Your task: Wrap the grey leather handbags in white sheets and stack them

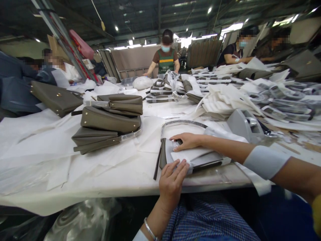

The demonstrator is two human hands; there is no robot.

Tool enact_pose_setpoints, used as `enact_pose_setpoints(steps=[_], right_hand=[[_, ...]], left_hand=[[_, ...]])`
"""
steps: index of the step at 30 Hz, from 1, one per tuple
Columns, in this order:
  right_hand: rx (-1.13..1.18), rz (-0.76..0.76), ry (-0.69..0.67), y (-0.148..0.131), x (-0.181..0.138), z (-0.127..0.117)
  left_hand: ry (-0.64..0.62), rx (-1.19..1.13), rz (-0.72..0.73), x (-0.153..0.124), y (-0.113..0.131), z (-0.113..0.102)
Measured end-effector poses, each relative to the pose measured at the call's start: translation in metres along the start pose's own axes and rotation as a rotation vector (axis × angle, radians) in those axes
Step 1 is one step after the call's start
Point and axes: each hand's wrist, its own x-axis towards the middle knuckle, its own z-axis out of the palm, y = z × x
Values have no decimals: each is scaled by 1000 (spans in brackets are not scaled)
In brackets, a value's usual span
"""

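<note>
A dark olive handbag (163, 154) lies on the white-covered table in front of me, partly under pale wrapping. Its curved handle (185, 122) arches behind it, wrapped partly in clear film. On the bag rests a folded white sheet (193, 154). My left hand (173, 179) lies along the bag's near side, fingers stretched out and touching the wrapping. Reaching in from the right, my right hand (187, 140) rests on top of the bag, its thumb spread from the fingers. The undersides of both hands are hidden.
Several olive bags (110, 120) are stacked to the left, and another bag (56, 97) stands beyond them. A grey tape dispenser (244, 125) and white sheets (225, 100) sit to the right. Across the table stands a masked co-worker (165, 62). The table's front edge (112, 194) is close.
</note>
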Motion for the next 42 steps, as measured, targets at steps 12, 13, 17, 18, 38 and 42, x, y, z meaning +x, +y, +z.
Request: enact_pose_setpoints(steps=[12,13,17,18,38,42], right_hand=[[30,-37,118,15,22,-2],[18,-21,152,13,23,-1],[-62,21,308,1,12,0],[-87,14,338,-2,5,1],[-227,-5,528,-4,-53,-12],[-316,354,699,28,-137,-20]], left_hand=[[27,32,-6,-2,4,1],[33,38,-5,-2,5,0],[50,56,-10,-2,7,-1],[47,60,-17,-3,8,-1],[-163,-124,-47,3,4,-24],[-85,-224,-273,8,-27,-40]])
